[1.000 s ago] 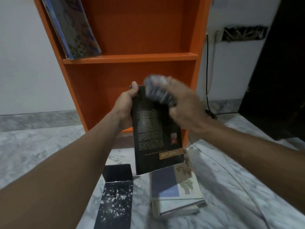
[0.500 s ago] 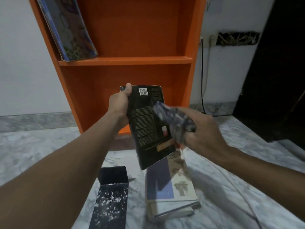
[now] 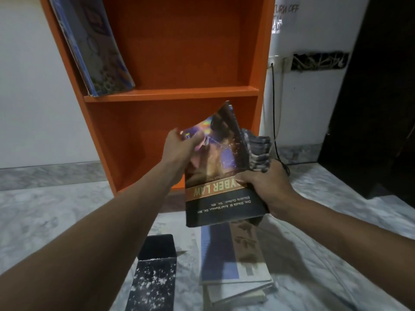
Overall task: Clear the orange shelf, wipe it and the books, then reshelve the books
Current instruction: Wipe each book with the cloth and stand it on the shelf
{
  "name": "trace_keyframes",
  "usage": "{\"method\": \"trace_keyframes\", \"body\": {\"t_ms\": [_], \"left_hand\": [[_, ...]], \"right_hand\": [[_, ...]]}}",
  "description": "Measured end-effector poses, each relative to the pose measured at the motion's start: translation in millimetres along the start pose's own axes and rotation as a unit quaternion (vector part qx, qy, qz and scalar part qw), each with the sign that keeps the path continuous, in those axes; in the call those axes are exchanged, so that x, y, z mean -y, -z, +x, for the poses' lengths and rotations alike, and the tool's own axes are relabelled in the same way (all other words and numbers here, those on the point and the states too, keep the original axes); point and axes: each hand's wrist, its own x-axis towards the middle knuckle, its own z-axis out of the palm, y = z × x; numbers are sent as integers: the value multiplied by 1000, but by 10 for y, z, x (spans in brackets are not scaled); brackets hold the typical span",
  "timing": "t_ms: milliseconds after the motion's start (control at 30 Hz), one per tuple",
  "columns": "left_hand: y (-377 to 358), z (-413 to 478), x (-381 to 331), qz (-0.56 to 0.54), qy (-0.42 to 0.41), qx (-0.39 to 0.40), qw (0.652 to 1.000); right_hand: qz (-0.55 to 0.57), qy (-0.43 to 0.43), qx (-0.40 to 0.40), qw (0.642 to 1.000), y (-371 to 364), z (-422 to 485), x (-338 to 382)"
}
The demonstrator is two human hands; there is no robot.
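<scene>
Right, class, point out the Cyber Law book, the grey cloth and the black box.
Cyber Law book (image 3: 211,189): head view, on its orange title band.
grey cloth (image 3: 258,151): head view, on its bunched folds.
black box (image 3: 155,279): head view, on its speckled face.

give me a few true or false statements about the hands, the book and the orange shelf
1. The left hand and right hand both hold the dark "Cyber Law" paperback book. True.
2. The grey folded cloth is in the left hand. False: the right hand holds it.
3. A colourful thin book leans in the upper compartment of the orange wooden shelf. True.
4. The stack of pale books lies inside the shelf. False: it lies on the grey marble floor.
</scene>
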Motion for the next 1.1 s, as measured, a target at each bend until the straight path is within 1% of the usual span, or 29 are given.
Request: {"method": "trace_keyframes", "body": {"t_ms": [33, 67, 100, 133, 200, 267, 300, 400, 433, 467, 500, 533, 600, 633, 667, 700, 733, 767, 800, 833, 867, 900, 933, 967, 1000, 1033, 1067, 1100], "left_hand": [[89, 29, 73, -14, 41, 8, 999], [137, 48, 111, -62, 86, 35, 994], [155, 29, 104, -109, 111, 56, 986], [167, 24, 99, -129, 117, 72, 982], [179, 68, 109, -121, 92, 76, 985], [166, 63, 93, -95, 34, 63, 993], [161, 56, 93, -88, 16, 56, 994], [157, 59, 105, -57, -5, 46, 997], [157, 67, 114, -43, -8, 51, 998], [151, 83, 130, -35, -10, 57, 998], [146, 94, 142, -31, -13, 60, 998], [129, 92, 147, -29, -15, 60, 998], [109, 85, 145, -45, -24, 59, 997], [114, 75, 123, -66, -27, 57, 996], [147, 61, 84, -92, -26, 51, 994], [212, 74, 60, -111, -32, 42, 992], [289, 100, 37, -119, -37, 31, 992], [362, 132, 19, -118, -40, 25, 992], [414, 147, 1, -111, -41, 23, 993], [450, 171, 11, -102, -40, 19, 994], [465, 173, 35, -94, -40, 16, 995], [470, 178, 80, -86, -39, 15, 995], [460, 167, 120, -83, -33, 21, 996], [441, 164, 159, -83, -24, 30, 996], [417, 159, 185, -84, -13, 37, 996], [386, 161, 201, -83, 0, 43, 996], [347, 161, 199, -86, 12, 54, 995], [302, 160, 185, -91, 20, 65, 993]], "right_hand": [[49, -13, 1, 999, 40, 0, 3], [92, -27, 8, 995, 68, -8, -5], [123, -41, 17, 991, 88, -29, -17], [139, -54, 24, 989, 102, -61, -26], [145, -61, 44, 987, 130, -119, -72], [121, -58, 59, 989, 164, -131, -107], [107, -50, 53, 992, 185, -98, -82], [87, -14, -39, 995, 290, 191, 178], [60, 23, -66, 996, 325, 306, 324], [16, 62, -74, 995, 354, 407, 459], [-18, 93, -60, 994, 358, 474, 537], [-45, 114, -28, 992, 325, 488, 567], [-173, 145, 34, 974, 223, 307, 364], [-247, 172, 63, 952, 208, 167, 131], [-304, 210, 111, 923, 220, -10, -138], [-338, 205, 163, 904, 277, -208, -363], [-390, 231, 217, 864, 365, -363, -567], [-409, 242, 293, 829, 456, -481, -740], [-424, 228, 338, 809, 514, -530, -795], [-464, 222, 321, 795, 556, -505, -743], [-453, 228, 271, 819, 571, -428, -635], [-385, 239, 211, 866, 574, -367, -447], [-329, 279, 144, 891, 546, -242, -221], [-301, 334, 52, 892, 489, -102, 45], [-305, 375, -17, 875, 446, 89, 241], [-314, 397, -72, 859, 390, 272, 432], [-324, 401, -95, 852, 300, 407, 586], [-328, 399, -87, 852, 197, 475, 646]]}}
